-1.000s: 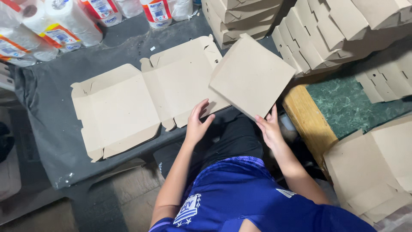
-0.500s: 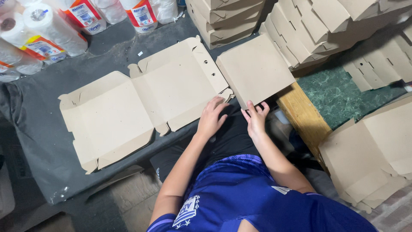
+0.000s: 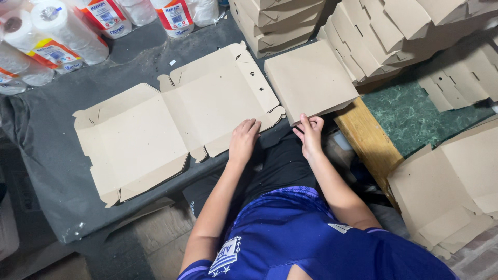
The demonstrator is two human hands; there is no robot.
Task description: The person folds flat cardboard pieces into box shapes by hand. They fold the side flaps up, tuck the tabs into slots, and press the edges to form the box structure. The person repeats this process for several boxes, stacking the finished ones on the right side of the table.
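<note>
The grip of the right hand (image 3: 310,136) is a light pinch: fingertips hold the lower corner of a square cardboard panel (image 3: 310,80) that lies tilted at the upper middle of the frame, its far edge against the stack of folded boxes (image 3: 280,21). The left hand (image 3: 244,140) grips nothing; it rests flat, fingers together, pressing the lower right flap of the flat box blank (image 3: 171,124), which is spread open across the dark bench (image 3: 46,129) from centre-left to centre. The panel and the blank sit just beside each other, nearly touching at the blank's right flap.

To the right, more flat blanks (image 3: 451,176) lie piled at the lower right, and leaning rows of folded boxes (image 3: 394,31) fill the upper right. Paper rolls in wrappers (image 3: 57,36) lie along the upper left.

Risks, as a judgement: the pinch takes only one corner, so the panel could pivot or slip out and slide off the bench edge near the wooden plank (image 3: 363,135). The blank overhangs the bench's near edge at its lower left; if the pressing hand lifts, it could shift or tip. A sweep of the panel could also knock the nearby stack.
</note>
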